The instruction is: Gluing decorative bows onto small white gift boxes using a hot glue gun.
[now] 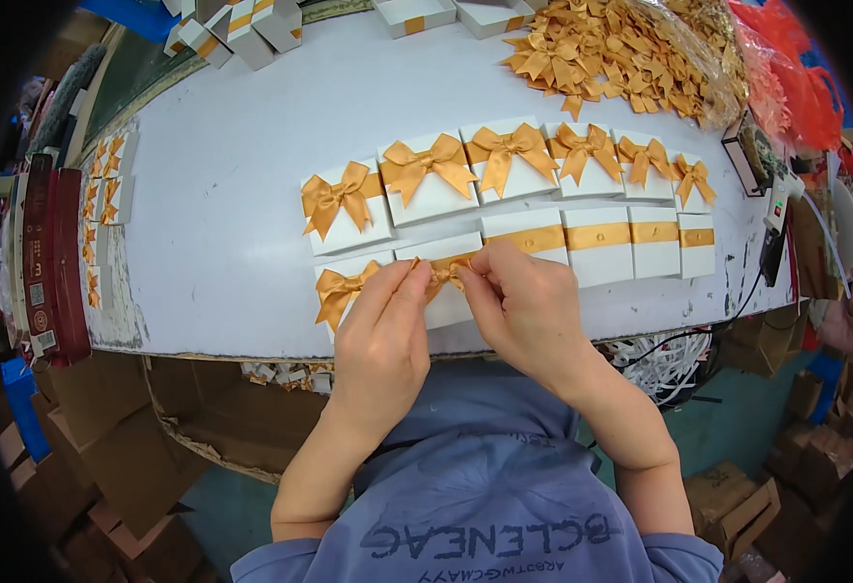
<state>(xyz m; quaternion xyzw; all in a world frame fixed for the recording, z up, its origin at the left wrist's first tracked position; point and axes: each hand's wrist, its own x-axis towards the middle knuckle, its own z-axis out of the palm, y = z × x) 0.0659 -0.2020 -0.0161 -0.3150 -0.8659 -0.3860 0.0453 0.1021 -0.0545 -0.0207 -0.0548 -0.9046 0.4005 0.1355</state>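
Both of my hands meet over a white box lid [449,309] in the near row, second from the left. Between them is a gold ribbon bow [445,276], lying on the lid's band. My left hand [384,325] pinches the bow's left side, and my right hand [525,303] pinches its right side. A finished-looking bow [341,291] sits on the box left of my left hand. To the right, several white boxes [595,264] carry a gold band with a small round spot and no bow. Behind them stands a row of white boxes with gold bows [511,153].
A large heap of gold bows [630,58] lies at the far right beside red plastic bags [805,78]. White boxes [246,34] are stacked at the far left. Small bowed boxes [105,209] line the left edge. A black cable [752,291] hangs at the table's right.
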